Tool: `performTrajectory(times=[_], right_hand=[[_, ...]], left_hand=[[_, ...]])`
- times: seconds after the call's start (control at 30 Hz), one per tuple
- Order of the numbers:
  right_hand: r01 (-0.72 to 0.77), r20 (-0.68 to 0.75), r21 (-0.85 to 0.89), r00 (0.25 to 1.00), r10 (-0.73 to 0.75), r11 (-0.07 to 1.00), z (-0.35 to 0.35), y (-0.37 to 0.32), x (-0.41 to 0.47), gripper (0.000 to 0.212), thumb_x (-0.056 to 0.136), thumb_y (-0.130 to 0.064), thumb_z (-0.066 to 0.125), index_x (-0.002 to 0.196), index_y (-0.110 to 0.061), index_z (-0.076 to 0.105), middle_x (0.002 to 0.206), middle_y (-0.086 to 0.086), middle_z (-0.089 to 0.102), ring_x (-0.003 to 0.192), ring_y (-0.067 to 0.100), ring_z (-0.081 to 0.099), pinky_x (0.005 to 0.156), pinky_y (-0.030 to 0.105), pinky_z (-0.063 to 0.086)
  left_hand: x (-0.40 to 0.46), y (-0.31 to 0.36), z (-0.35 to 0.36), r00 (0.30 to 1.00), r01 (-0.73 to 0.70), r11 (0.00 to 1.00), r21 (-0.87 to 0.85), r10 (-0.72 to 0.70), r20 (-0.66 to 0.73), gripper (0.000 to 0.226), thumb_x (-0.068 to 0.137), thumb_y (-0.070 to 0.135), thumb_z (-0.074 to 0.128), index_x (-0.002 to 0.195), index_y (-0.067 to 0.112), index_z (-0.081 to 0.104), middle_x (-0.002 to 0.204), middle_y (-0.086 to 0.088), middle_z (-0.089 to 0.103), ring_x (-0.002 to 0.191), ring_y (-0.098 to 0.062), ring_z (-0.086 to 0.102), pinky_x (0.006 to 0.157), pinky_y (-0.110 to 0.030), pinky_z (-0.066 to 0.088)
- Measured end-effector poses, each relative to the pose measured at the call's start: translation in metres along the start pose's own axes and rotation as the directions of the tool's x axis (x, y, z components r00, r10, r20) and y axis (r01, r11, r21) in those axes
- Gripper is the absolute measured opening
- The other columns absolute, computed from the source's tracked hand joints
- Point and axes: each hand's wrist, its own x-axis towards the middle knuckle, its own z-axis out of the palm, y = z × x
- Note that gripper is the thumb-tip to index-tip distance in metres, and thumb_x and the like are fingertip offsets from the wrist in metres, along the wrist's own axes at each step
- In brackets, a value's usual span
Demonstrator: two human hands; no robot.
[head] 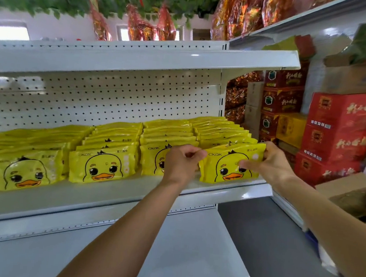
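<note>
As left hand [183, 162] and right hand [271, 163] pinch its ends, the yellow duck-printed plastic packet [226, 169] spans crosswise between them.

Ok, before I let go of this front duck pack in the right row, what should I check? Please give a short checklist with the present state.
1. The left hand pinches the front pack at its upper left corner: ok.
2. The right hand holds its upper right corner: ok.
3. The front pack stands upright, duck face forward: ok.
4. Its bottom rests fully on the shelf: cannot tell; it is close to the front lip.
5. The row behind stands in line: ok.
6. Gap to the neighbouring pack: cannot tell; the left hand hides it.
</note>
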Motion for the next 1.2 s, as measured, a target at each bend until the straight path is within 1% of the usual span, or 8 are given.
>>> performTrajectory(times=[0.2,0.33,0.47,0.6,0.8,0.87,0.97,1.2], right_hand=[[0.004,-0.050,-0.044,0.999,-0.006,0.999,0.009,0.020,0.030,0.064,0.067,-0.013,0.087,0.116,-0.019,0.046,0.106,0.004,0.062,0.099,0.020,0.062,0.081,0.034,0.053],[0.015,-0.069,-0.073,0.997,-0.020,0.997,0.015,0.023,0.040,0.071,0.066,-0.017,0.088,0.119,-0.023,0.041,0.109,0.002,0.061,0.101,0.021,0.062,0.089,0.044,0.053],[0.008,-0.118,-0.122,0.993,-0.023,0.992,0.020,0.025,0.041,0.081,0.064,-0.019,0.089,0.128,-0.019,0.040,0.118,0.006,0.057,0.108,0.023,0.058,0.093,0.045,0.052],[0.002,-0.161,-0.190,0.986,-0.033,0.982,0.021,0.022,0.038,0.089,0.063,-0.022,0.089,0.136,-0.014,0.039,0.129,0.007,0.048,0.116,0.024,0.052,0.097,0.045,0.049],[-0.053,-0.207,-0.295,0.978,-0.009,0.954,0.022,0.014,0.023,0.087,0.069,-0.033,0.084,0.139,-0.015,0.035,0.134,0.011,0.045,0.123,0.030,0.043,0.105,0.048,0.040],[-0.052,-0.218,-0.368,0.975,-0.031,0.928,0.017,0.008,0.007,0.078,0.079,-0.029,0.076,0.142,-0.013,0.032,0.137,0.012,0.037,0.129,0.031,0.033,0.108,0.046,0.033],[0.058,-0.179,-0.454,0.972,-0.155,0.889,0.004,0.002,-0.022,0.057,0.084,-0.028,0.071,0.132,-0.015,0.043,0.129,0.011,0.043,0.125,0.030,0.038,0.104,0.049,0.036],[0.190,0.022,-0.757,0.964,-0.267,0.626,-0.039,0.004,-0.117,0.053,0.089,-0.028,0.062,0.137,-0.024,0.040,0.129,0.003,0.046,0.119,0.026,0.047,0.095,0.043,0.038]], left_hand=[[0.022,-0.009,0.017,0.996,0.091,0.995,0.046,-0.092,0.005,0.014,0.092,0.017,0.066,0.101,0.008,0.071,0.057,-0.003,0.061,0.042,-0.015,0.056,0.044,-0.025,0.052],[0.031,-0.014,0.020,0.993,0.115,0.992,0.044,-0.115,-0.011,0.019,0.094,0.014,0.063,0.108,0.003,0.067,0.060,-0.006,0.062,0.041,-0.015,0.057,0.045,-0.029,0.054],[0.030,-0.014,0.020,0.994,0.106,0.994,0.034,-0.106,-0.010,0.027,0.093,0.010,0.063,0.120,0.007,0.060,0.086,-0.007,0.065,0.050,-0.019,0.061,0.046,-0.030,0.056],[0.023,-0.011,0.018,0.993,0.112,0.993,0.035,-0.113,0.024,0.039,0.091,0.011,0.065,0.128,0.007,0.053,0.089,-0.003,0.061,0.063,-0.022,0.063,0.062,-0.040,0.060],[0.006,-0.002,0.007,0.991,0.093,0.987,0.131,-0.104,0.081,0.055,0.086,0.026,0.072,0.135,0.015,0.048,0.117,-0.003,0.058,0.101,-0.027,0.064,0.085,-0.047,0.056],[-0.004,0.002,0.002,0.994,0.051,0.975,0.218,-0.070,0.082,0.054,0.087,0.029,0.070,0.135,0.015,0.048,0.120,-0.003,0.059,0.106,-0.022,0.060,0.093,-0.041,0.051],[-0.026,0.005,-0.003,0.993,-0.036,0.948,0.315,-0.002,0.118,0.051,0.090,0.031,0.066,0.136,0.015,0.048,0.124,-0.002,0.061,0.113,-0.019,0.057,0.095,-0.031,0.044],[-0.105,0.013,0.007,0.963,-0.247,0.870,0.427,0.174,0.204,0.045,0.091,0.031,0.064,0.133,0.022,0.049,0.132,0.005,0.057,0.121,-0.014,0.052,0.100,-0.032,0.043]])
